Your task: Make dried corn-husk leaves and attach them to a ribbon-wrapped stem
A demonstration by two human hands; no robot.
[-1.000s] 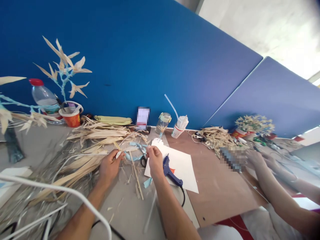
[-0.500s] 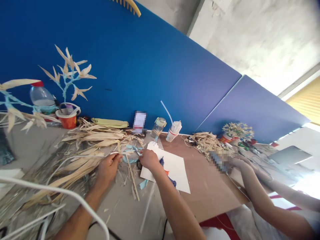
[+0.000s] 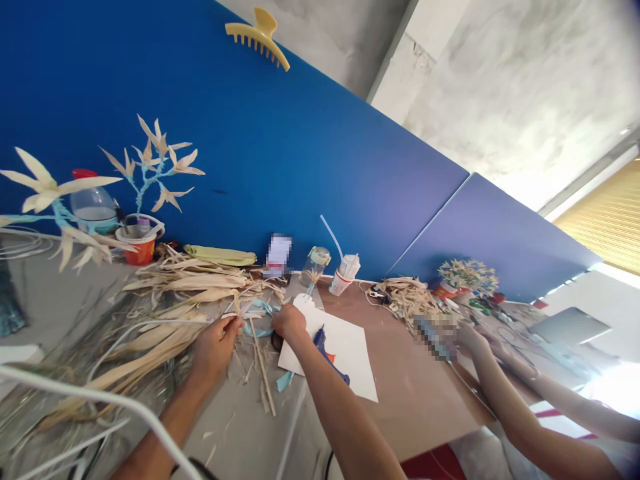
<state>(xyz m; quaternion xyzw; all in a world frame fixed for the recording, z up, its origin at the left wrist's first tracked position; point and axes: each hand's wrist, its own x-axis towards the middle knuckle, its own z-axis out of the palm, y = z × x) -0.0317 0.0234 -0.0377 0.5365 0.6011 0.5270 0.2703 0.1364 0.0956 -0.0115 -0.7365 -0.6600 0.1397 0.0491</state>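
My left hand (image 3: pixel 218 343) has thumb and fingers pinched on a pale strip of corn husk (image 3: pixel 237 302) above the table. Close to its right, my right hand (image 3: pixel 290 323) is closed, its back hiding most of what it grips. A dark loop beside the thumb looks like the handle of scissors (image 3: pixel 276 341). Light blue paper strips (image 3: pixel 257 308) lie between the two hands. Below them a thin dry stalk (image 3: pixel 264 373) rests on the table. A white sheet (image 3: pixel 357 353) with a blue glue gun (image 3: pixel 320 341) on it lies right of my right hand.
Dried husks (image 3: pixel 195 287) spread at the left, before a red pot (image 3: pixel 140 248) with a husk-flower branch. A phone (image 3: pixel 278 255), a jar (image 3: pixel 316 263) and a paper cup (image 3: pixel 341 283) stand along the blue partition. A white cable (image 3: pixel 125 400) crosses the front left. Another person's hands (image 3: pixel 470 340) work at the right.
The view has tipped up, bringing the whole yellow hair claw into sight. My right hand has shifted slightly left, nearer the left hand. The left hand keeps its pinch.
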